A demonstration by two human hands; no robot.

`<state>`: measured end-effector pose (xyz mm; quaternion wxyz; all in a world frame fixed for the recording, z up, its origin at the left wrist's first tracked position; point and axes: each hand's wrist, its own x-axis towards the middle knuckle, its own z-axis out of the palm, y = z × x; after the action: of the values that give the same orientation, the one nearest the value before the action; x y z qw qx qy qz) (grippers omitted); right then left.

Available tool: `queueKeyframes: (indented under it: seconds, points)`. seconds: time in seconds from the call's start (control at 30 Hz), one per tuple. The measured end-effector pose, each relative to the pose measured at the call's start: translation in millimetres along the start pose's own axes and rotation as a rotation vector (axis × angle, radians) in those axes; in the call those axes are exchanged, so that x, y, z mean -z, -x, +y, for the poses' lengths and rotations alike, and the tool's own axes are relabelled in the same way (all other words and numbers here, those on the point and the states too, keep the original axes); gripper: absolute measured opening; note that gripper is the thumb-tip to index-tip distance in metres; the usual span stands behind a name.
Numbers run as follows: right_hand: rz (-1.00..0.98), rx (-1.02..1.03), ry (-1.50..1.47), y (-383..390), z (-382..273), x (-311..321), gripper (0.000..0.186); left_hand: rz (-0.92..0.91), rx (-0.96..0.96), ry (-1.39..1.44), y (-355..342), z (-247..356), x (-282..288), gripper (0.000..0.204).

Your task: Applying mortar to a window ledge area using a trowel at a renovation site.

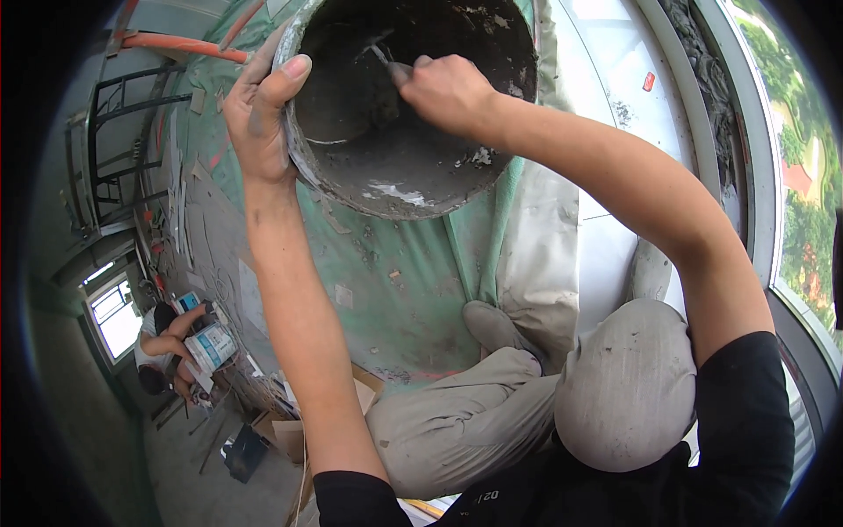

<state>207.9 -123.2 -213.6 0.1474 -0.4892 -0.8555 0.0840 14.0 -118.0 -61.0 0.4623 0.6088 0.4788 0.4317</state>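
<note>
A large, mortar-caked bucket (pixel 413 180) is tipped so that its mouth faces me, with grey residue and pale smears over its inner wall. My left hand (pixel 263 119) is closed round its left rim, thumb lying over the edge. Inside the bucket, my right hand (pixel 446 95) is closed in a fist on a trowel (pixel 379 54). Only the trowel's metal neck shows clearly; its blade blends into the dark grey interior. Grey dirt marks both hands.
A dusty green sheet (pixel 395 290) covers the floor below the bucket. To the right are white tiles (pixel 615 61), a red scrap (pixel 649 82) and a window frame (pixel 764 149). Another person (pixel 162 342) crouches far left beside boxes. A dark metal frame (pixel 132 132) stands upper left.
</note>
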Motion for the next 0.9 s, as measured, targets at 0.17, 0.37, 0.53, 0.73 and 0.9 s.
queueKeyframes:
  seconds: [0.17, 0.37, 0.53, 0.73, 0.9]
  points:
    - [-0.303, 0.068, -0.074, 38.6, 6.6, -9.4, 0.017, 0.012, 0.02, -0.019, 3.5, -1.6, 10.9, 0.081]
    - [0.038, -0.046, -0.178, -3.9, 22.9, 17.2, 0.017, -0.047, -0.005, -0.039, 6.8, -9.2, -7.0, 0.078]
    - [-0.02, 0.055, 0.013, 25.2, 6.7, 8.1, 0.016, 0.028, -0.034, -0.039, 1.9, -1.3, -16.4, 0.075]
    - [0.003, 0.062, -0.053, 50.7, 27.3, 18.0, 0.02, -0.01, -0.06, 0.127, 14.1, -1.8, -21.1, 0.069]
    - [0.103, -0.027, 0.063, 16.4, 45.1, 18.1, 0.013, 0.057, -0.091, -0.112, 23.1, -7.3, -39.8, 0.076]
